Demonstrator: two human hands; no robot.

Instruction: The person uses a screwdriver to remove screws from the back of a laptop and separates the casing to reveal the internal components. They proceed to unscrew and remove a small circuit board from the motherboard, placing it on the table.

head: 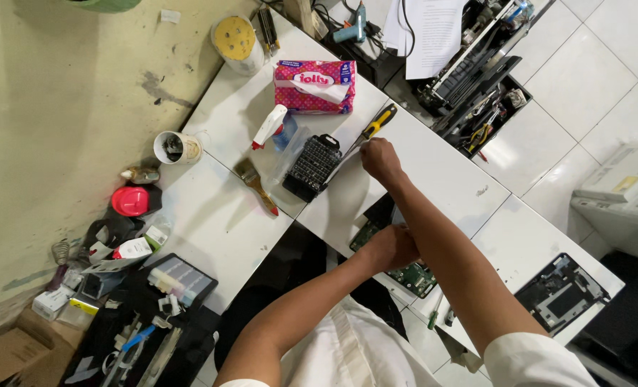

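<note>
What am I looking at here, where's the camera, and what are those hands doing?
The camera sits on a person's head, looking down at a white table. There is no machine, only two bare hands. The right hand rests on the table at the tip of a yellow-handled screwdriver, beside a black case of screwdriver bits. The left hand rests on a green circuit board. Also on the table: a paintbrush, a spray bottle and a pink tissue pack.

White table [226, 222]: bit case [312, 167], paintbrush [256, 185], tissue pack [314, 87], probably circuit board [413, 276].
</note>
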